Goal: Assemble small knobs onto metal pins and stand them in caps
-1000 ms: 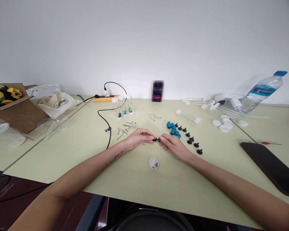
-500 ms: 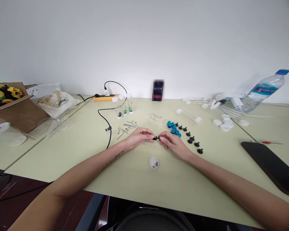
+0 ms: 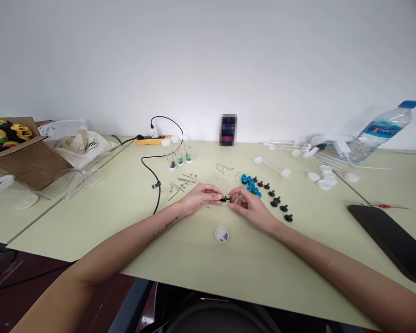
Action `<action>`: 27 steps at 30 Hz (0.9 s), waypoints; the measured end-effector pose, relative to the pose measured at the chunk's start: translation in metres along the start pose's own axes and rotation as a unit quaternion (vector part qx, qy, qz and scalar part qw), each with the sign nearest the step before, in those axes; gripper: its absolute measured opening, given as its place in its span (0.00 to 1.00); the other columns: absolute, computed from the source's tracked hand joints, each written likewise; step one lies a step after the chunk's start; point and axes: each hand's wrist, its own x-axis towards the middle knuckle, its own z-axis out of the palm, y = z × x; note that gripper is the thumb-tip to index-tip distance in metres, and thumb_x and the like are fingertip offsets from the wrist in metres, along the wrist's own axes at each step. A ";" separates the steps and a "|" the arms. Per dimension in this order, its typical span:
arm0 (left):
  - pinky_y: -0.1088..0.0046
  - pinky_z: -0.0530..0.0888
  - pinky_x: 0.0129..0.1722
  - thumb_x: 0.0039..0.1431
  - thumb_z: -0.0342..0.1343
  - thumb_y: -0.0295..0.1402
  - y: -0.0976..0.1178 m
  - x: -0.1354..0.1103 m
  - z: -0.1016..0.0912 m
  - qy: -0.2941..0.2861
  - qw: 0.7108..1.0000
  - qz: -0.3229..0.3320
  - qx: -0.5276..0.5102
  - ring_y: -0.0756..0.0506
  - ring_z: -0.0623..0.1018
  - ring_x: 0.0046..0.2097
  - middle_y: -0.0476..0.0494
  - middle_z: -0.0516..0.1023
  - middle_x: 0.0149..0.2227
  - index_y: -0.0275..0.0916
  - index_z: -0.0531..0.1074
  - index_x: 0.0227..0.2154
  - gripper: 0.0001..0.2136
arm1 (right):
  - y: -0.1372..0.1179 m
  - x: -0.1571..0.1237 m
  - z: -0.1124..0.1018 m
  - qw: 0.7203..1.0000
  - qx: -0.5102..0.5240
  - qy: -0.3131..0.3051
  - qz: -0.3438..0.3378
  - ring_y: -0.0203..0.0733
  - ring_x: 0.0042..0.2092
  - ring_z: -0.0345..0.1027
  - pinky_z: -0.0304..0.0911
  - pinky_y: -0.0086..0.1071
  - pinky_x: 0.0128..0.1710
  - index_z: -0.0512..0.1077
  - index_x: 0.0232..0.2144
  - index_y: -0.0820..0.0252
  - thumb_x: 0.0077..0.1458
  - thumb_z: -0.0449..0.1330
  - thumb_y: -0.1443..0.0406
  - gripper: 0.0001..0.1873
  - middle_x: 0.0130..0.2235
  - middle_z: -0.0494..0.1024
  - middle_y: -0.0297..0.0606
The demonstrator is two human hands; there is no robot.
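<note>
Over the table's middle, my left hand point(image 3: 204, 196) is closed, pinching one end of a small black stemmed part point(image 3: 226, 199) between thumb and fingertips. My right hand point(image 3: 249, 206) is at the part's other end, thumb below and index finger above its disc-shaped tip. Its other fingers are curled. A thin pin with a small head point(image 3: 208, 207) shows just under the left fingers. Below the hands is a round white cap point(image 3: 222, 235) with several tiny dark pieces. Blue round knobs point(image 3: 251, 186) and a row of black stemmed discs point(image 3: 284, 209) lie beyond my right hand.
Thin metal rods point(image 3: 182, 185) and bent hex keys point(image 3: 223, 169) lie behind the hands. Clear tubes with white caps point(image 3: 172, 162) stand at the back left. A water bottle point(image 3: 381, 132), loose white caps point(image 3: 324, 180) and a black slab point(image 3: 388, 240) are rightward; a cardboard box point(image 3: 27, 162) is far left.
My right thumb and index finger have spread a little at the part's end, and its disc tip shows more. My left hand stays in place.
</note>
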 end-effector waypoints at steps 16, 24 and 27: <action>0.70 0.69 0.43 0.42 0.64 0.33 -0.001 0.000 -0.001 -0.012 1.000 0.000 0.006 0.48 0.76 0.35 0.43 0.75 0.33 0.32 0.73 0.32 0.13 | 0.008 0.003 0.000 0.999 -0.024 -0.021 -0.008 0.36 0.28 0.63 0.59 0.29 0.27 0.66 0.35 0.57 0.56 0.50 0.55 0.14 0.28 0.69 0.33; 0.68 0.68 0.45 0.43 0.63 0.33 -0.001 0.000 -0.002 -0.013 1.000 0.006 0.016 0.48 0.76 0.36 0.43 0.75 0.33 0.33 0.73 0.32 0.13 | 0.003 0.003 -0.002 0.998 -0.050 -0.022 -0.023 0.34 0.27 0.64 0.58 0.29 0.29 0.66 0.34 0.58 0.58 0.46 0.55 0.16 0.28 0.70 0.33; 0.68 0.68 0.45 0.44 0.63 0.33 -0.002 0.000 -0.002 -0.017 1.000 0.009 0.016 0.48 0.76 0.36 0.42 0.75 0.34 0.32 0.73 0.32 0.12 | 0.002 0.003 -0.003 0.998 -0.062 -0.016 -0.024 0.35 0.27 0.64 0.57 0.29 0.30 0.67 0.31 0.59 0.60 0.43 0.55 0.19 0.24 0.70 0.33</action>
